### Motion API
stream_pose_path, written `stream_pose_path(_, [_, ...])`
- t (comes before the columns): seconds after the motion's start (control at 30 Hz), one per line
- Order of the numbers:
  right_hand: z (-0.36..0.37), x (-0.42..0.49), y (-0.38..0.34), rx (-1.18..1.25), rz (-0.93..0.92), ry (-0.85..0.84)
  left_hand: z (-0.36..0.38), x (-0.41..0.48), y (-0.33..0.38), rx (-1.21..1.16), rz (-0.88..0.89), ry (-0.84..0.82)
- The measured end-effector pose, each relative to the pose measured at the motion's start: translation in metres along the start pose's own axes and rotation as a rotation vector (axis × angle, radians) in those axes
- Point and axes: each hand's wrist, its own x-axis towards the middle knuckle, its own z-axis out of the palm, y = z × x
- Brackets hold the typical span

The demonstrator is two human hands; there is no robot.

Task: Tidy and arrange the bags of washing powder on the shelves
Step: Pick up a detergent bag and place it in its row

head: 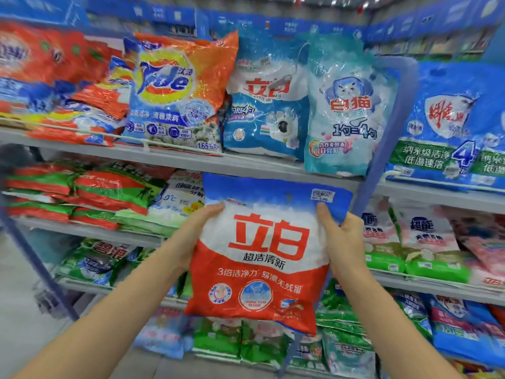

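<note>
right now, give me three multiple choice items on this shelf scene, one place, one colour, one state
1. The Tide bag stands: A on the floor; B on a shelf above the held bag; C in a trolley.
2. The held bag's lower half is: A green; B black; C red.
3. The held bag is: A gripped by both hands; B lying flat on a shelf; C held by one hand only.

Answers: 1 B, it stands on that shelf, up and left of the held bag. 2 C, red lies below the white middle. 3 A, the left hand and the right hand each grip an upper side.
</note>
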Motion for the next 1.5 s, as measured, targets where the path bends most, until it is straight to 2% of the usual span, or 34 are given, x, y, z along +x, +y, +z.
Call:
stream_pose_path(0.07, [0.004, 0.005, -0.012, -0.014, -0.035, -0.018, -0.008, 0.006, 0.005, 0.056, 0.115, 0.084])
stream_pose_path(0.13, [0.006, 0.013, -0.023, -0.044, -0.066, -0.082, -0.010, 0.010, 0.015, 0.129, 0.240, 0.093])
stream_pose_path(0.23, [-0.005, 0.024, -0.037, -0.108, -0.110, -0.262, -0.018, 0.010, 0.034, 0.294, 0.415, 0.067])
stream_pose_path(0.3, [-0.013, 0.032, -0.047, -0.026, -0.096, -0.382, -0.025, 0.007, 0.049, 0.358, 0.527, 0.041])
stream_pose_path(0.37, [-0.013, 0.042, -0.054, 0.059, -0.064, -0.453, -0.028, 0.009, 0.065, 0.366, 0.592, -0.028])
stream_pose_path(0.4, [-0.009, 0.048, -0.056, 0.027, -0.063, -0.448, -0.027, 0.012, 0.070, 0.394, 0.598, -0.063])
stream_pose_path(0.5, [0.001, 0.061, -0.058, -0.144, -0.105, -0.416, -0.030, 0.023, 0.079, 0.508, 0.555, -0.085])
stream_pose_path(0.63, [0.000, 0.065, -0.059, -0.016, -0.058, -0.426, -0.041, 0.032, 0.090, 0.337, 0.559, -0.131])
stream_pose_path(0.73, [0.015, 0.071, -0.060, -0.068, -0.087, -0.405, -0.040, 0.043, 0.091, 0.276, 0.484, -0.103])
stream_pose_path(0.8, [0.027, 0.073, -0.060, -0.103, -0.099, -0.364, -0.041, 0.052, 0.091, 0.217, 0.445, -0.072])
stream_pose_path(0.93, [0.048, 0.070, -0.059, -0.109, -0.172, -0.228, -0.056, 0.060, 0.096, 0.139, 0.416, -0.112])
stream_pose_path(1.07, [0.074, 0.073, -0.064, 0.004, -0.179, -0.149, -0.070, 0.072, 0.096, 0.078, 0.389, -0.167])
stream_pose_path(1.2, [0.091, 0.074, -0.065, -0.016, -0.174, -0.132, -0.092, 0.084, 0.058, -0.038, 0.191, -0.366])
stream_pose_path(1.3, [0.087, 0.077, -0.062, -0.015, -0.123, -0.101, -0.094, 0.083, 0.020, 0.077, 0.026, -0.446])
stream_pose_path(1.4, [0.079, 0.080, -0.058, 0.018, -0.065, -0.047, -0.083, 0.086, -0.003, 0.190, -0.025, -0.351])
stream_pose_path(1.5, [0.064, 0.081, -0.047, 0.004, -0.009, 0.000, -0.072, 0.091, -0.019, 0.173, -0.058, -0.283])
